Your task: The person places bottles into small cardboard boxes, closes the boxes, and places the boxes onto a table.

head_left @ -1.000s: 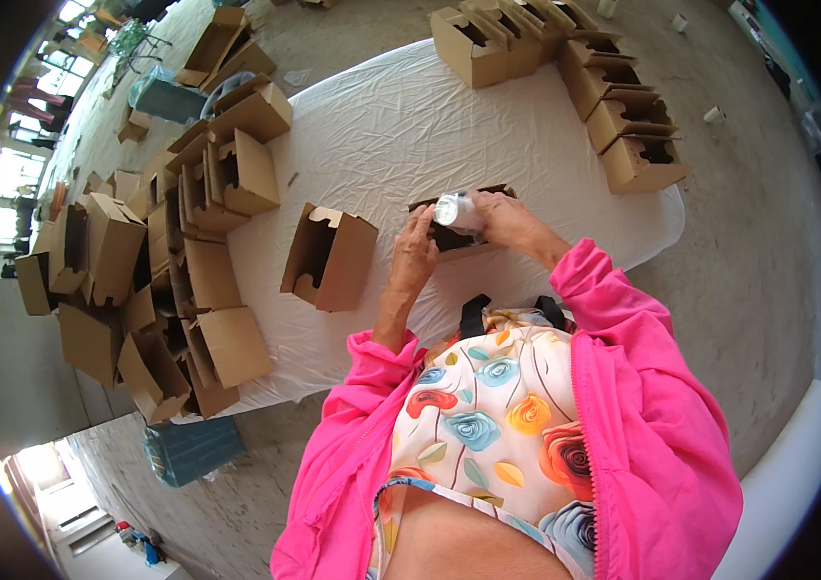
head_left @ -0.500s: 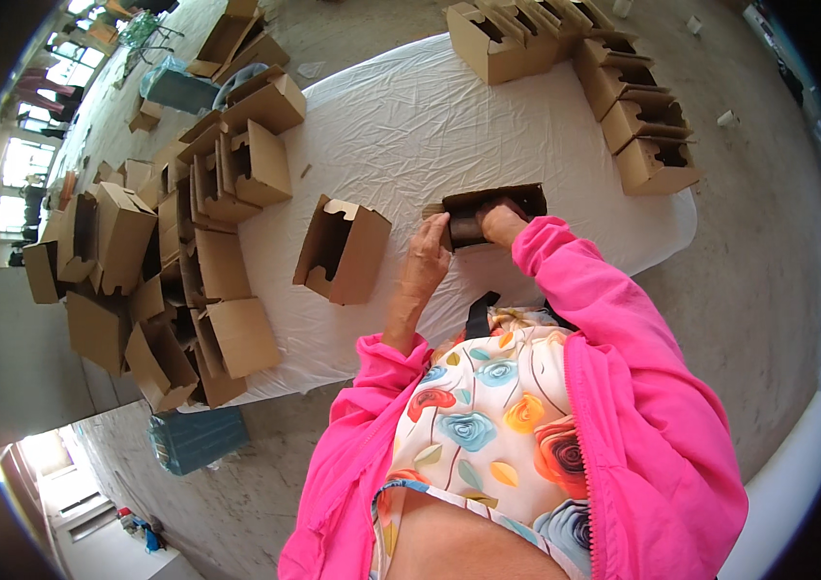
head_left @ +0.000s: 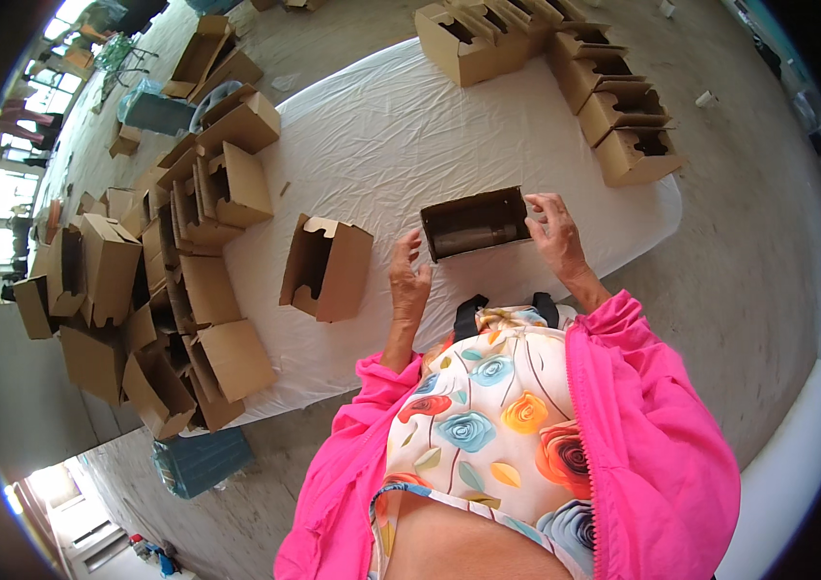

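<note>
In front of me on the white-covered table (head_left: 362, 145) lies an open cardboard box (head_left: 473, 212), its dark inside facing up. A flap or fold shows at the bottom of it. My left hand (head_left: 410, 275) is raised just off the box's left end, fingers bent and apart, with nothing in it. At the opposite end, my right hand (head_left: 555, 237) has its fingers spread by the box's right edge; whether they touch it I cannot tell. Another open cardboard box (head_left: 343, 275) with cut-out flaps stands to the left of my left hand.
Many open cardboard boxes (head_left: 227, 348) are piled along the table's left side. A row of cardboard boxes (head_left: 637, 158) lines the far right edge. A small brown strip (head_left: 285, 188) lies on the cover. Below the left edge is a blue wrapped bundle (head_left: 202, 462).
My right hand has come out of the box and moved to its right end. My left hand has let go of the box's left side and drawn slightly back.
</note>
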A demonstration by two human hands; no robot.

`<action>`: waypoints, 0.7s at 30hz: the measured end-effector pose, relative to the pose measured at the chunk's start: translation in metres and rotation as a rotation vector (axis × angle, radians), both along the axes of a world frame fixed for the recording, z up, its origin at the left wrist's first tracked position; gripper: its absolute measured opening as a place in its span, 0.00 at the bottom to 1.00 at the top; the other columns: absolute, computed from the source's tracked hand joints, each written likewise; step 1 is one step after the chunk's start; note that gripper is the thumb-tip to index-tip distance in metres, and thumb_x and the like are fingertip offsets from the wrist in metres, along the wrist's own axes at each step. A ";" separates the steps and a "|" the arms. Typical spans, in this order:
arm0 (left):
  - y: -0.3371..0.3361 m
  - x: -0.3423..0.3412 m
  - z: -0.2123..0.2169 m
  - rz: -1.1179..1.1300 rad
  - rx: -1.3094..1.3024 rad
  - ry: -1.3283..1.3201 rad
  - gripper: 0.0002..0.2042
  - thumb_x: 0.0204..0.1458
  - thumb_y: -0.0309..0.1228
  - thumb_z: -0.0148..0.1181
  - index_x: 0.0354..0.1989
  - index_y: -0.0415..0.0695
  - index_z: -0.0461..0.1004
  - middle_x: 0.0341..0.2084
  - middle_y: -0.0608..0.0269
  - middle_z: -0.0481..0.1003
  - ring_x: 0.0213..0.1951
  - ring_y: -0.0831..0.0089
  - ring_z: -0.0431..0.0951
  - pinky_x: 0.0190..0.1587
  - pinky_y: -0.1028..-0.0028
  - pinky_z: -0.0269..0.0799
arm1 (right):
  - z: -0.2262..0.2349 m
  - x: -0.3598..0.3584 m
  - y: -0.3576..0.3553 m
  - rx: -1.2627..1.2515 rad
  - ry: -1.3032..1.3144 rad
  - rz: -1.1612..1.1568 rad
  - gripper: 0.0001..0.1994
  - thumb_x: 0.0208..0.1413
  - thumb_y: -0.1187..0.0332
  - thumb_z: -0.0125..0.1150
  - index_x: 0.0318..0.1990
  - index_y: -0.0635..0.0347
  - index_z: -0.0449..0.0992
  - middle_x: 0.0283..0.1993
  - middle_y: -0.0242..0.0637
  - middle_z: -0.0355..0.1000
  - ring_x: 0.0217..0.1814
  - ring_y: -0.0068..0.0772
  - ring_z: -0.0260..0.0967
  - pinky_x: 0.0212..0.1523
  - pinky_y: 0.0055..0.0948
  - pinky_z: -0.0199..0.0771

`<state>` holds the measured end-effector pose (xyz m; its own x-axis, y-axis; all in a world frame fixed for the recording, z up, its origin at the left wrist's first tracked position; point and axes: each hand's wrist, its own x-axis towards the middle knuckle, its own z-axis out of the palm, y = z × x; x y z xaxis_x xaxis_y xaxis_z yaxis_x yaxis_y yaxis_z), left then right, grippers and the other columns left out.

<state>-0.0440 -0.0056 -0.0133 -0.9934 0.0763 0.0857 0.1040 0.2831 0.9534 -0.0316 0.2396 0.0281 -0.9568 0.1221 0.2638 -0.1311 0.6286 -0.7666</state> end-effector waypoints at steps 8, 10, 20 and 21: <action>0.005 0.001 -0.018 -0.211 -0.251 0.162 0.29 0.35 0.16 0.53 0.52 0.46 0.63 0.48 0.57 0.66 0.50 0.62 0.65 0.50 0.69 0.63 | -0.046 0.016 0.018 0.241 -0.027 0.236 0.26 0.43 0.74 0.61 0.53 0.59 0.62 0.50 0.40 0.64 0.54 0.36 0.61 0.49 0.31 0.67; 0.006 -0.002 -0.027 -0.183 -0.231 0.101 0.32 0.35 0.16 0.56 0.55 0.47 0.59 0.47 0.56 0.66 0.49 0.61 0.66 0.51 0.68 0.62 | -0.057 0.012 0.020 0.252 0.017 0.240 0.28 0.42 0.75 0.61 0.54 0.58 0.60 0.49 0.41 0.65 0.52 0.34 0.63 0.49 0.31 0.67; 0.012 -0.030 -0.034 -0.116 -0.009 -0.104 0.41 0.35 0.17 0.60 0.60 0.52 0.49 0.40 0.59 0.70 0.38 0.69 0.68 0.42 0.71 0.65 | -0.030 -0.018 0.021 -0.242 -0.382 0.119 0.36 0.39 0.81 0.56 0.59 0.45 0.53 0.28 0.37 0.67 0.31 0.28 0.66 0.36 0.26 0.68; 0.012 -0.031 -0.036 -0.120 -0.003 -0.109 0.40 0.34 0.17 0.60 0.60 0.52 0.51 0.40 0.60 0.70 0.38 0.69 0.68 0.42 0.71 0.65 | -0.028 -0.020 0.022 -0.234 -0.420 0.126 0.35 0.39 0.81 0.56 0.58 0.46 0.54 0.29 0.39 0.68 0.32 0.32 0.66 0.37 0.28 0.68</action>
